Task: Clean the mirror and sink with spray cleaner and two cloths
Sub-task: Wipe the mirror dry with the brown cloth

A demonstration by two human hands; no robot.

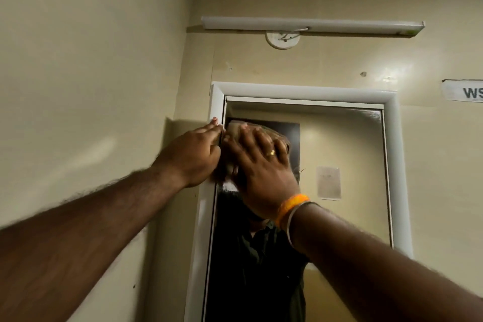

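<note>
Head view. The right hand [258, 162] lies flat, fingers spread, pressing a folded cloth [235, 131] against the glass near the upper left corner of the mirror [339, 154]. The left hand [194, 154] rests with straight fingers on the white frame [215, 104] at the mirror's left edge, apparently steadying it; it holds nothing that I can see.

The likely trouble is at that corner. The cloth is only pressed, not gripped, so if the palm lifts or slides too fast it may slip from under the fingers and drop. Hard pressure so close to the edge could also shift the mirror on the wall, and the left fingers sit just beside the wiping path, so the two hands may crowd each other. The reach is high, which probably makes even pressure harder and could leave the top strip unwiped.

The cloth looks pale tan, bunched in soft folds, mostly hidden under the hand. The mirror is tall, white-framed, with a dull smear near its upper right corner. The sink, spray cleaner and second cloth are out of view.
</note>
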